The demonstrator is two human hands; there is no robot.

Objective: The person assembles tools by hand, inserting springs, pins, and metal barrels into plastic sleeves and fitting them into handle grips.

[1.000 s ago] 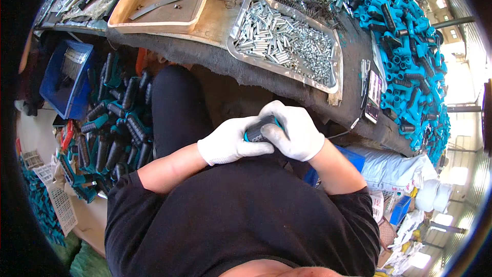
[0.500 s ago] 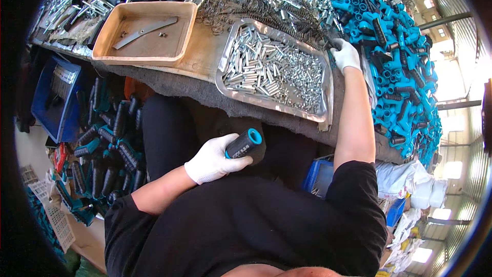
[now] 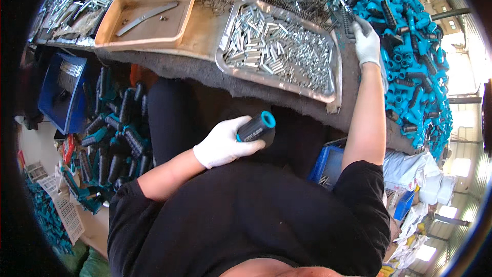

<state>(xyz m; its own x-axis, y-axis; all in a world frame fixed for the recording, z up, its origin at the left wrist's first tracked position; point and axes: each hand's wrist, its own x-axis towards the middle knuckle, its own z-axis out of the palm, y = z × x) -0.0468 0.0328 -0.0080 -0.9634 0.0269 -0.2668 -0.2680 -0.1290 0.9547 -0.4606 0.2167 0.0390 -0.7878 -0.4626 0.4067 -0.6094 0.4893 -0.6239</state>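
My left hand point(image 3: 222, 142), in a white glove, is closed around a short black handle grip with a blue end point(image 3: 257, 127), held over my lap below the table edge. My right hand point(image 3: 367, 43), also gloved, is stretched out to the far right of the table, at the edge of a big heap of blue and black grips point(image 3: 410, 46). Its fingers rest among dark springs point(image 3: 348, 18) beside the heap; whether they hold one is hidden.
A metal tray point(image 3: 225, 61) full of small silver tubes lies in the middle of the felt-covered table. A tan plastic tray point(image 3: 107, 36) with a flat metal strip stands to its left. Finished black grips point(image 3: 120, 138) pile on the floor at left, near a blue crate point(image 3: 54, 102).
My hands were together on the grip over my lap. My right hand let go and reached out to the far right of the table; my left hand keeps the grip.
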